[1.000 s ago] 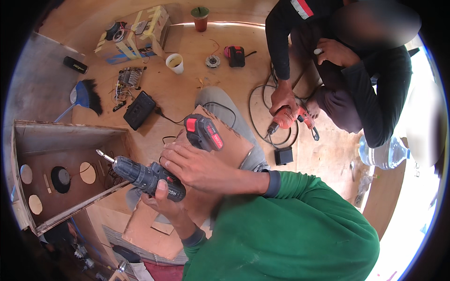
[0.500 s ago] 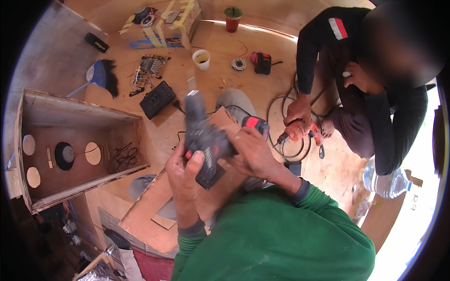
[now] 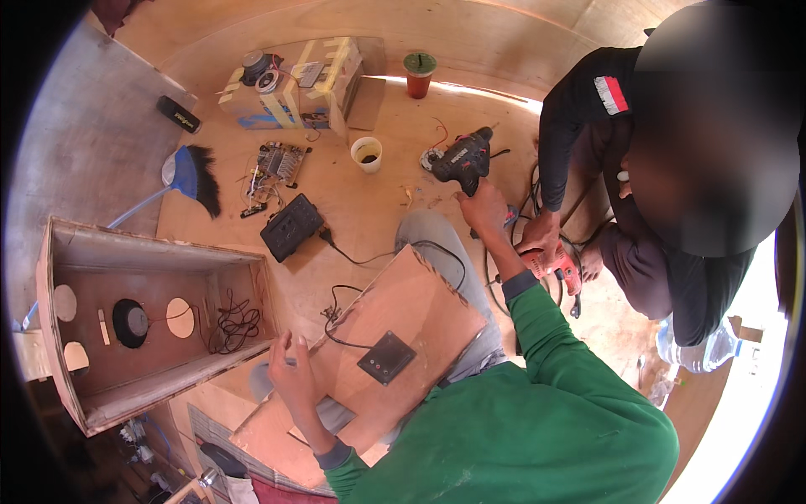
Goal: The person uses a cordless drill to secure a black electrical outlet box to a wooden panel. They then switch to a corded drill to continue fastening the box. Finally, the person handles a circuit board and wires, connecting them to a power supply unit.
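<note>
Right grip forward, around drill

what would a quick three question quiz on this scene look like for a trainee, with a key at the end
1. Which of the wearer's hands holds the drill?
2. True or false: the wearer's left hand is empty.
3. What lies inside the open wooden cabinet? A) a white cup, B) a tangled cable, C) a water bottle.

Key: 1. The right hand. 2. True. 3. B.
</note>
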A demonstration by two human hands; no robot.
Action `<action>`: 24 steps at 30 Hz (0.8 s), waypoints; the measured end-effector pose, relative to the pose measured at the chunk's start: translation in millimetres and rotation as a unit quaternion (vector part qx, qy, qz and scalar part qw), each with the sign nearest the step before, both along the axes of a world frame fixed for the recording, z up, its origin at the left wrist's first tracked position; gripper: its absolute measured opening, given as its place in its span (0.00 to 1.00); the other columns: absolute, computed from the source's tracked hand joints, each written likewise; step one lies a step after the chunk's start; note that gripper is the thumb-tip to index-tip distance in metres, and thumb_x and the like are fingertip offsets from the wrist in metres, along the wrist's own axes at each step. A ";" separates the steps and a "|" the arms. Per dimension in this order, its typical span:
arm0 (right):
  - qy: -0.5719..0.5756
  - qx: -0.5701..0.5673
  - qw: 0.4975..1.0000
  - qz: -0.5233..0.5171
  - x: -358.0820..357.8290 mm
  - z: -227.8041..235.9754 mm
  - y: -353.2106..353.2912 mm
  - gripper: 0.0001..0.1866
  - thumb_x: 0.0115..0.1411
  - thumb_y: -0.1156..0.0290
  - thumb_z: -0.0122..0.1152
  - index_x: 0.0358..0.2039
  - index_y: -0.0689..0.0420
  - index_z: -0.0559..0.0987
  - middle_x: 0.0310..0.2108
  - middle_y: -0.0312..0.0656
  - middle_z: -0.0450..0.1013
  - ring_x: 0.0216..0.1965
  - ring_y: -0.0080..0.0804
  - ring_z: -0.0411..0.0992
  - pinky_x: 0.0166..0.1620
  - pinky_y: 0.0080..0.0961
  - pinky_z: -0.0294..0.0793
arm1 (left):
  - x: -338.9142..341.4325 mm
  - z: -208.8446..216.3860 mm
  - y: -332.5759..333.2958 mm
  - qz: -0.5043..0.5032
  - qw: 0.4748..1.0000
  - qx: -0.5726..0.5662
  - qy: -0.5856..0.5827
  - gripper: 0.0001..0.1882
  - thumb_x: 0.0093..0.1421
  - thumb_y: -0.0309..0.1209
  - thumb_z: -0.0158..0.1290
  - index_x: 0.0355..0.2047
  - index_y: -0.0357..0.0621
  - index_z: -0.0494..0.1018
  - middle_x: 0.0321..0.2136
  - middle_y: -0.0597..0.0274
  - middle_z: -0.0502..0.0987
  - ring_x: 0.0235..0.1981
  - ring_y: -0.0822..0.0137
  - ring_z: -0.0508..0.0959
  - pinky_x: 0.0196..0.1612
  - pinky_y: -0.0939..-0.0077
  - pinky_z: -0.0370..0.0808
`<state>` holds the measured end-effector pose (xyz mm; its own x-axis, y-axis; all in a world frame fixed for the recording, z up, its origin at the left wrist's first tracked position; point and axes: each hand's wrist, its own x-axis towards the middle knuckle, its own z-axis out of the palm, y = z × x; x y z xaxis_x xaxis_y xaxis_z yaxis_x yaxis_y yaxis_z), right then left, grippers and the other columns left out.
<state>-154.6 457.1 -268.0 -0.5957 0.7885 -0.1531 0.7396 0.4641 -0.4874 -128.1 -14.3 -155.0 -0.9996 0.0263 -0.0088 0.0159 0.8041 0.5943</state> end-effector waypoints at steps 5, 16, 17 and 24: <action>0.017 -0.047 0.995 -0.089 11.2 -42.0 32.9 0.28 0.60 0.53 0.78 0.52 0.61 0.85 0.46 0.60 0.86 0.51 0.63 0.85 0.55 0.55 0.83 | 7.8 -4.9 2.9 -0.034 0.998 -0.011 -0.050 0.21 0.75 0.38 0.59 0.54 0.30 0.84 0.50 0.40 0.87 0.52 0.44 0.87 0.58 0.57 0.81; -0.012 -0.094 0.982 -0.164 12.4 -77.1 33.4 0.31 0.59 0.46 0.79 0.50 0.61 0.87 0.51 0.61 0.85 0.56 0.60 0.84 0.58 0.52 0.83 | 4.5 2.2 13.8 -0.027 0.995 -0.039 -0.088 0.23 0.76 0.42 0.56 0.55 0.32 0.85 0.50 0.38 0.88 0.51 0.43 0.88 0.57 0.57 0.81; -0.013 -0.096 0.980 -0.172 10.2 -79.5 30.6 0.32 0.59 0.46 0.79 0.51 0.61 0.87 0.51 0.61 0.85 0.56 0.60 0.83 0.58 0.52 0.83 | 4.8 3.0 14.3 -0.030 0.995 -0.050 -0.079 0.23 0.76 0.42 0.56 0.55 0.33 0.85 0.49 0.38 0.88 0.51 0.43 0.88 0.57 0.57 0.81; -0.029 -0.126 0.978 -0.165 15.5 -99.4 40.0 0.35 0.61 0.46 0.77 0.56 0.64 0.83 0.53 0.64 0.84 0.58 0.62 0.83 0.60 0.51 0.82 | 7.4 4.0 17.4 -0.020 0.994 -0.049 -0.098 0.22 0.76 0.41 0.57 0.55 0.33 0.85 0.46 0.41 0.89 0.48 0.47 0.89 0.54 0.59 0.81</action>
